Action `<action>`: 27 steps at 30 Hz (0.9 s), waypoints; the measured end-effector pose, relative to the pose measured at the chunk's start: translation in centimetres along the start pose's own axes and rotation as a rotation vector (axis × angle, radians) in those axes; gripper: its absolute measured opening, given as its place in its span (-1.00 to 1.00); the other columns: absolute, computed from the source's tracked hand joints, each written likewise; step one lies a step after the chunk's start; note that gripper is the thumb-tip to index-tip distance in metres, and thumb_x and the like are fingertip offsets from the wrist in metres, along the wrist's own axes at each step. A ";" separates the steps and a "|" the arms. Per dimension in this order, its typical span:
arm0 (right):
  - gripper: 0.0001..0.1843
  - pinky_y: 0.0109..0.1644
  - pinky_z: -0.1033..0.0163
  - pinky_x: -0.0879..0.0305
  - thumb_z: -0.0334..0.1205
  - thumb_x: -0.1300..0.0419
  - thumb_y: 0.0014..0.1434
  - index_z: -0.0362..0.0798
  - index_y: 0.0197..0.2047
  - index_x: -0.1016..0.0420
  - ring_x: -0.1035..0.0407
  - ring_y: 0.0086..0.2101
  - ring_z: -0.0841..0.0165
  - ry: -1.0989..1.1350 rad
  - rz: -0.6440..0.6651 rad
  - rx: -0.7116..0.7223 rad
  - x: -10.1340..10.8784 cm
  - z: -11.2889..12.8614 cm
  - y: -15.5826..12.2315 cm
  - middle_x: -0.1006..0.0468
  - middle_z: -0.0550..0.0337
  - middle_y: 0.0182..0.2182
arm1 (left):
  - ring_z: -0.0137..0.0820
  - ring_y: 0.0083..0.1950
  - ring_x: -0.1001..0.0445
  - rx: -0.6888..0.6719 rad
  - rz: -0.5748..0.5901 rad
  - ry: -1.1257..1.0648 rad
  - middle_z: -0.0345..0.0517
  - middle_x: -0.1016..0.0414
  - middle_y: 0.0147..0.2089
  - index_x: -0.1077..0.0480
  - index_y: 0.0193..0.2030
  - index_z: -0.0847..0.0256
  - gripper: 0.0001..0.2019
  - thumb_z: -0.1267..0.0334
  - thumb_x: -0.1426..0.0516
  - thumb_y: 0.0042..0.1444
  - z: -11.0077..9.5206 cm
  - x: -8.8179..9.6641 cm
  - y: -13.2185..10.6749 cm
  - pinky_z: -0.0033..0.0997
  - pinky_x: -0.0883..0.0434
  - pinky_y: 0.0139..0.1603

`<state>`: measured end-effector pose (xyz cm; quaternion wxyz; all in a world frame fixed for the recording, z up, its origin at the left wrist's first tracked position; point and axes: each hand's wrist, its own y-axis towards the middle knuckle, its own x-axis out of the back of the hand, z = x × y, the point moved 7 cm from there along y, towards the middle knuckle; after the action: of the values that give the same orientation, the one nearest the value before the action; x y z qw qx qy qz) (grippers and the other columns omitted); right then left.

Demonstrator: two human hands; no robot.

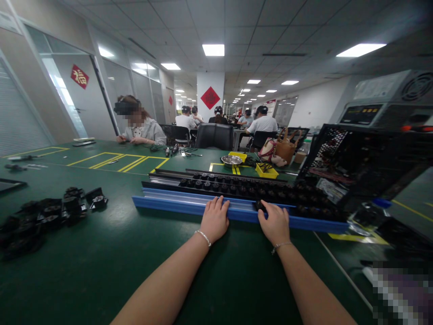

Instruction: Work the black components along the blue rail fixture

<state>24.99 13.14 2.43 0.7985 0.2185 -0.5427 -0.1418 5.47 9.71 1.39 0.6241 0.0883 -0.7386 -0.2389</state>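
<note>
A long blue channel rail lies across the green table in front of me. My left hand rests on its near edge, fingers stretched over the channel and holding nothing. My right hand is further along the rail, with thumb and forefinger closed on a small black part in the channel. More black parts sit in the rail's right end. Behind it are black rails with rows of similar black parts. The fingertips of the right hand partly hide the part.
Loose black parts are heaped at left. A metal bowl and yellow trays stand beyond the rails. An open computer case and a blue-capped bottle are at right. A person sits across the table.
</note>
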 end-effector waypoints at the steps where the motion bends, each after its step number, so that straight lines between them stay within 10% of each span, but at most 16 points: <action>1: -0.54 0.25 -0.09 0.12 -0.12 0.08 0.19 -0.08 0.07 -0.39 -0.24 0.06 0.21 0.000 0.006 0.001 0.0 0.1 0.0 -0.47 0.01 0.00 | -0.14 0.30 -0.07 0.000 0.004 0.000 0.04 -0.13 0.31 -0.17 0.23 0.18 -0.49 0.25 -0.04 0.10 0.0 0.0 0.0 -0.07 -0.05 0.28; 27: -0.45 0.29 -0.07 0.19 -0.03 0.19 0.26 -0.15 0.18 -0.23 -0.17 0.14 0.25 -0.039 0.100 0.082 -1.0 1.1 -0.4 -0.38 -0.03 0.10 | -0.15 0.29 -0.08 0.002 0.023 -0.005 0.02 -0.14 0.31 -0.18 0.22 0.16 -0.48 0.25 -0.05 0.08 -0.2 0.4 0.0 -0.06 -0.04 0.28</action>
<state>23.62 13.00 1.80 0.7842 0.2209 -0.5738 -0.0834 5.55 9.54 1.74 0.6249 0.0799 -0.7414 -0.2313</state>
